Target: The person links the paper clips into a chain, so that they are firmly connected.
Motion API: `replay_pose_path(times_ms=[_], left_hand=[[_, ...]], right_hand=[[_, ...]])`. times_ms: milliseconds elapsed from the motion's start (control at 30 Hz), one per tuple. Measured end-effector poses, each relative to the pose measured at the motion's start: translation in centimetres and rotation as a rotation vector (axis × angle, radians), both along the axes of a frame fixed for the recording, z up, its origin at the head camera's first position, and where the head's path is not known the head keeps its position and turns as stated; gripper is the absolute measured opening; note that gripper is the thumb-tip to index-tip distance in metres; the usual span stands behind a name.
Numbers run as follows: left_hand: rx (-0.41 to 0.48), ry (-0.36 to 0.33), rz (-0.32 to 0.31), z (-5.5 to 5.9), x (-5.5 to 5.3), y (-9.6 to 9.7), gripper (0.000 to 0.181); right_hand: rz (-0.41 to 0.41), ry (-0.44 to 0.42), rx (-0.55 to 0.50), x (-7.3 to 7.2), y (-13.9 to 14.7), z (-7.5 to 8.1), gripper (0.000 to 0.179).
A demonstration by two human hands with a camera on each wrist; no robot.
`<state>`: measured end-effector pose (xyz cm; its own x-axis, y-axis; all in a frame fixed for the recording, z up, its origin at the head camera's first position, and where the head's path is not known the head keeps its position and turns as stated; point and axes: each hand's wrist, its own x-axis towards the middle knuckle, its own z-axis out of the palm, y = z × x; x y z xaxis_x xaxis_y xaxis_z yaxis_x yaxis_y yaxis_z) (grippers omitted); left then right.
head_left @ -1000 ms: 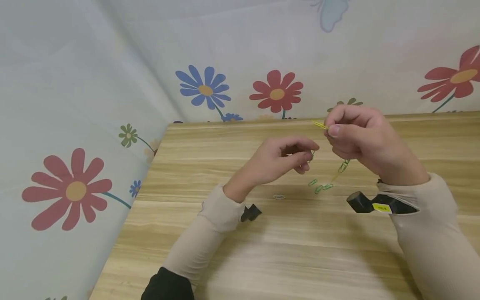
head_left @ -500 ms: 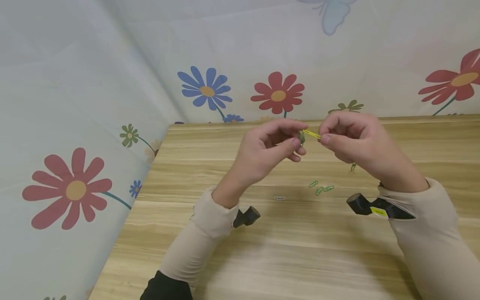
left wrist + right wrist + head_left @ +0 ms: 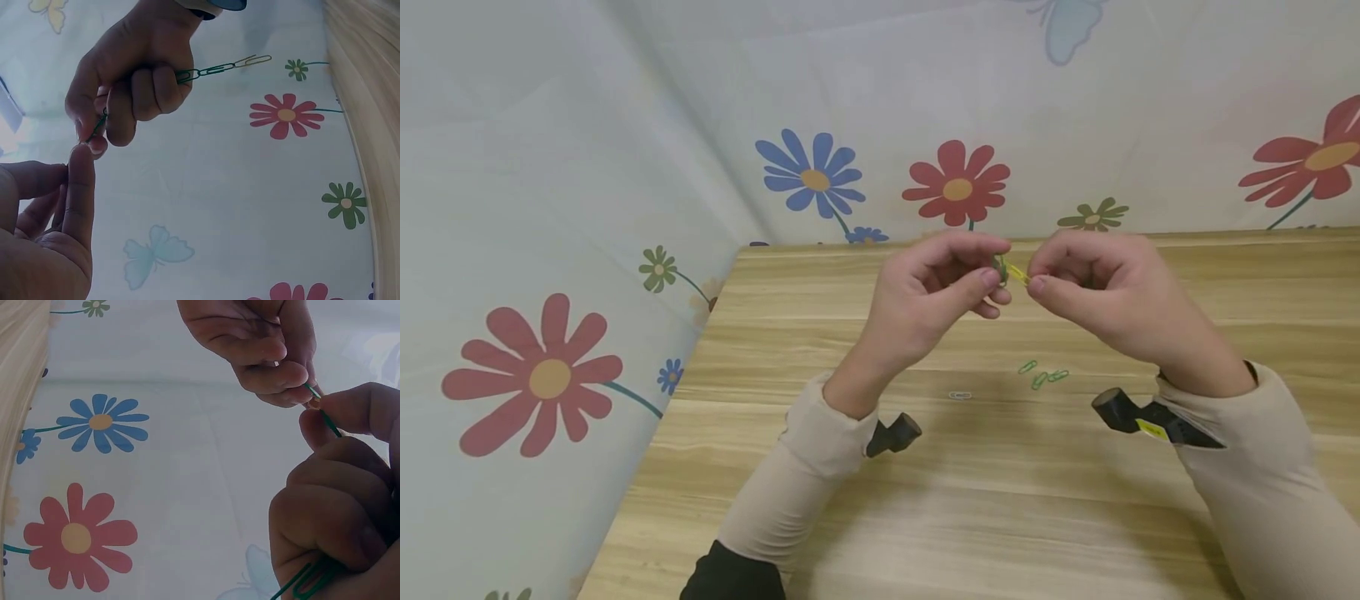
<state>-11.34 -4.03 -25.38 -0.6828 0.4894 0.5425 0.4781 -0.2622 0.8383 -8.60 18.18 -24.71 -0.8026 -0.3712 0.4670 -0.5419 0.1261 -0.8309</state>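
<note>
Over table (image 3: pixel 970 517), left grip (image 3: pixel 921 302) pinching green clip (image 3: pixel 1002 271), right grip (image 3: pixel 1116 296) yellow clip (image 3: pixel 1017 273)

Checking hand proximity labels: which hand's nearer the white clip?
Left. The left hand is raised beyond the white clip, slightly left; the right hand is raised farther off, to the clip's right.

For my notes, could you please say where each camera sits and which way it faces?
Head: on the head, facing forward and down at the table; left hand, right hand and sleeves show.
Left wrist: worn there, facing both hands and the clip chain.
Right wrist: worn there, facing both hands and green clips.
Wrist views share hands and backdrop.
</note>
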Motion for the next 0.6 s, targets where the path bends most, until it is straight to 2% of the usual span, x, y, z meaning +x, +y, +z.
replay_pose_path(times_ms=[133,200,400,600], left_hand=[[-0.001,0.006,0.010,-0.09,-0.04,0.01,0.025],[-0.001,0.005,0.011,-0.13,-0.05,0.01,0.025],[0.007,0.001,0.008,-0.19,-0.04,0.04,0.024],[0.010,-0.002,0.011,-0.20,0.04,0.08,0.023]], right_hand=[[-0.031,-0.006,-0.013,0.15,0.00,0.02,0.007],[-0.019,-0.020,-0.032,0.18,0.04,0.04,0.007],[0.032,-0.004,0.027,0.12,0.01,0.11,0.010],[0.037,-0.017,-0.033,0.19,-0.06,-0.02,0.010]])
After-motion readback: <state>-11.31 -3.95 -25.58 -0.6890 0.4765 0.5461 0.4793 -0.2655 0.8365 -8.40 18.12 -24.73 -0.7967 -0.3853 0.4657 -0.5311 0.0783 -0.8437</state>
